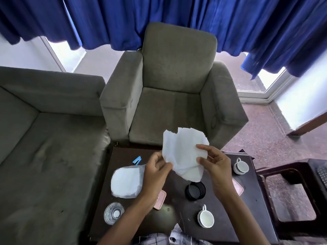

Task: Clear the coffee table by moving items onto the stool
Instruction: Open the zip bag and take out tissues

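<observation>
We've got the white paper sheet (184, 156) pinched in both hands above the worktop (253, 200): left hand (155, 172) on its lower-left edge, right hand (215, 163) on the right edge. Nothing visible on the stool (290, 197) yet; still to move: plastic bag (124, 183), stapler (137, 160), glass (113, 213), two cups (205, 217), black ring (195, 190), pink items; barely started, we'd say.

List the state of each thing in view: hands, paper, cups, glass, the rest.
left hand: pinching the paper's left edge
right hand: pinching its right edge
white paper: crumpled, held above the coffee table
far cup: tipped on its side
near cup: tipped on its side, empty
glass: upright
black round container: open
paper plates: flat on table
stool: seat not clearly visible
</observation>
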`<state>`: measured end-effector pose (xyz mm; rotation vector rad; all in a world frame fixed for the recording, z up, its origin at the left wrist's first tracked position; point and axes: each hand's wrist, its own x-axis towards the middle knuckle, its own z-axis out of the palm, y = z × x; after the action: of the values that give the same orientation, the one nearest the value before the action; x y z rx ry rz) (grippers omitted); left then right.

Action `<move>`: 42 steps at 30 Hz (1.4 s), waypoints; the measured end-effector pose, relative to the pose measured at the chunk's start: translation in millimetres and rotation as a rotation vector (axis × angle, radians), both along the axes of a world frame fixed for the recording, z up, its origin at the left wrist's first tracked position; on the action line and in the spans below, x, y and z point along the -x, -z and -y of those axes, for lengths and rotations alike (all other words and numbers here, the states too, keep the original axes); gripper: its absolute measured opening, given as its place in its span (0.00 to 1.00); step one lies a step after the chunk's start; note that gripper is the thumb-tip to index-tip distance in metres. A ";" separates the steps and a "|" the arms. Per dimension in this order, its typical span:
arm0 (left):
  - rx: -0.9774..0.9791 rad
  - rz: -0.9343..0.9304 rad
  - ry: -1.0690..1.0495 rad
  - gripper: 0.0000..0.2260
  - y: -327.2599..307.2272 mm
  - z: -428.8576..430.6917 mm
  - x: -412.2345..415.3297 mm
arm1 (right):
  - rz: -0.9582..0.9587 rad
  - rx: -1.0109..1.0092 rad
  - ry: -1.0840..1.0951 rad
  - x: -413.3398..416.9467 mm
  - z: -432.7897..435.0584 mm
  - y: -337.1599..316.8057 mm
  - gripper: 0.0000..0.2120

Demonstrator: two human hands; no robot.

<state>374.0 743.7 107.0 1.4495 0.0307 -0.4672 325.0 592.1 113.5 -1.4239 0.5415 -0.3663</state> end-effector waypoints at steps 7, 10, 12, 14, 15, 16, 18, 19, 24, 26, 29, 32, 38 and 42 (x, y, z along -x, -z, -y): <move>-0.370 0.672 0.349 0.15 15.4 1.7 6.7 | 0.003 -0.127 -0.069 -1.3 0.6 6.9 0.17; -0.261 0.651 0.320 0.13 11.3 -0.1 3.6 | -0.008 -0.281 -0.084 -1.5 3.8 11.6 0.18; -0.110 0.519 0.142 0.11 8.8 1.3 -1.2 | 0.000 -0.405 -0.113 -1.6 5.8 14.0 0.18; -0.042 0.232 -0.004 0.10 15.0 2.6 -12.6 | 0.018 -0.510 -0.155 -2.0 7.2 14.1 0.18; -0.035 0.033 0.018 0.12 17.7 2.6 -19.4 | 0.028 -0.552 -0.180 -2.3 7.6 13.4 0.17; -0.016 -0.178 0.104 0.17 21.5 1.8 -24.1 | 0.038 -0.595 -0.206 -2.5 7.9 13.5 0.18; 0.100 -0.553 0.289 0.24 32.8 -1.9 -28.5 | 0.044 -0.660 -0.250 -2.1 8.1 16.5 0.25; 0.179 -0.674 0.327 0.25 35.7 -3.0 -28.4 | 0.039 -0.677 -0.262 -1.9 8.4 18.6 0.25; 0.397 -0.753 0.296 0.16 25.1 -9.1 -28.9 | -0.033 -0.603 -0.207 -0.9 14.3 21.4 0.09; 0.398 -0.720 0.322 0.11 21.9 -13.0 -29.2 | -0.084 -0.432 -0.177 1.5 16.3 22.3 0.18; 0.325 -0.641 0.302 0.15 23.2 -15.4 -28.4 | -0.154 -0.316 -0.143 3.1 14.1 17.3 0.17; 0.335 -0.597 0.240 0.13 20.9 -17.9 -29.1 | -0.239 -0.332 -0.169 5.5 12.2 15.0 0.16; 0.325 -0.551 0.229 0.11 20.1 -25.5 -28.6 | -0.249 -0.229 -0.143 12.7 5.9 19.1 0.14; 0.391 -0.551 0.237 0.11 21.9 -29.7 -26.7 | -0.181 -0.341 -0.122 14.8 1.5 16.9 0.07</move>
<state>400.7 773.4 85.1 0.9120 0.1980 -1.0000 310.2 590.6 96.7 -1.1578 0.6279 -0.0423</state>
